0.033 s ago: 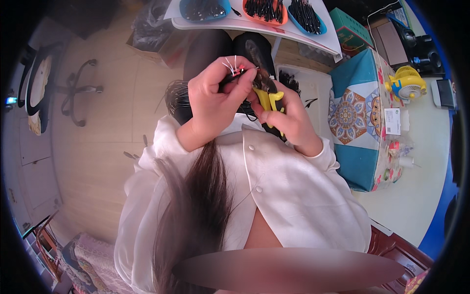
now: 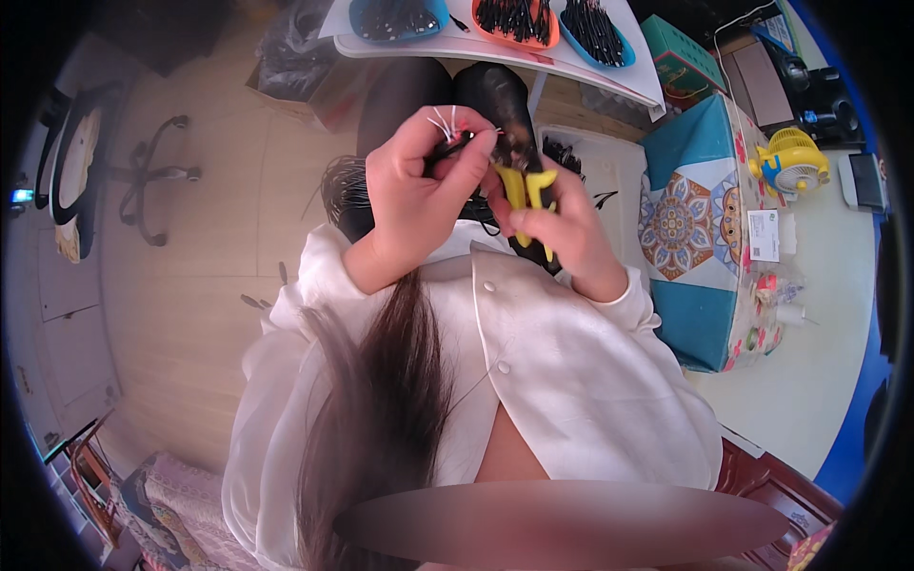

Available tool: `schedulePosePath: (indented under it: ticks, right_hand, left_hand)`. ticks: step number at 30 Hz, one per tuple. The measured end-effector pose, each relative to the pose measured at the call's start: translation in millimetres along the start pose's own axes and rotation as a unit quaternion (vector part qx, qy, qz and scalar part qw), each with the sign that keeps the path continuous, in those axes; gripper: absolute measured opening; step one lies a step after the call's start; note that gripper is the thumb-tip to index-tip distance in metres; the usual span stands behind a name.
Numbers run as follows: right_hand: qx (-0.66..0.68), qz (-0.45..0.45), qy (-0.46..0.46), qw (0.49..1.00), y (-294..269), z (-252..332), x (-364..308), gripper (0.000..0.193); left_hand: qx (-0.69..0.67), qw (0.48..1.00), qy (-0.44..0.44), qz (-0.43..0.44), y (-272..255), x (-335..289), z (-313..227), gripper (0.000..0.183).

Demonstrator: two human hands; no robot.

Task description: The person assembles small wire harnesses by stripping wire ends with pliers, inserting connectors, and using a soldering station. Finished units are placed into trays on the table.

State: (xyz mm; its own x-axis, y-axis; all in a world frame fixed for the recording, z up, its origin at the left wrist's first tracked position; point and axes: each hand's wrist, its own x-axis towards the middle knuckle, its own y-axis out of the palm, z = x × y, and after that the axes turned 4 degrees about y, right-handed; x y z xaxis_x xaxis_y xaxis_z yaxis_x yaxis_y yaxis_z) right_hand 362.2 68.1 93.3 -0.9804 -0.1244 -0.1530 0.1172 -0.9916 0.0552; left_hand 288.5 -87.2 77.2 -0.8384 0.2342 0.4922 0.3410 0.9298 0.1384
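My left hand (image 2: 419, 186) pinches a black cable whose thin white and red wire ends (image 2: 446, 126) fan out above the fingers. A short bare tip shows at the thumb. My right hand (image 2: 564, 226) is closed around pliers with yellow and black handles (image 2: 519, 190). Their dark, worn jaws (image 2: 514, 147) are beside my left thumb tip; against the dark clothing I cannot tell whether they touch the wire. A bundle of thin dark cables (image 2: 347, 190) lies across my lap, partly hidden by my left hand.
Ahead, a white table (image 2: 419, 48) carries a blue tray (image 2: 357, 24), an orange tray (image 2: 509, 40) and another blue tray (image 2: 624, 57), all with black cable pieces. Right of my legs stands a white bin (image 2: 614, 152). Farther right are a cloth-covered box (image 2: 690, 314) and a yellow fan (image 2: 795, 157).
The pliers' handles have spread apart in my right hand, and the jaws have shifted slightly downward. My left hand has barely moved and still pinches the cable.
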Motion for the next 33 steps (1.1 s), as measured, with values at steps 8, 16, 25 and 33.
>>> schedulePosePath:
  ticks: [8,16,25,33]
  right_hand:
    - [0.031,-0.121,-0.178,0.976,0,6,25,0.021]
    - [-0.093,-0.175,-0.201,0.959,-3,10,36,0.021]
    - [0.047,0.003,-0.019,0.999,-23,4,9,0.042]
    - [0.098,0.115,0.055,0.987,-18,-11,0,0.051]
  left_hand:
    - [-0.118,0.989,-0.072,0.045,-8,2,10,0.009]
    - [-0.179,0.965,-0.163,0.105,-7,6,10,0.007]
    - [-0.215,0.967,-0.131,0.044,-12,12,11,0.01]
    - [-0.206,0.967,-0.141,0.056,-6,11,0,0.009]
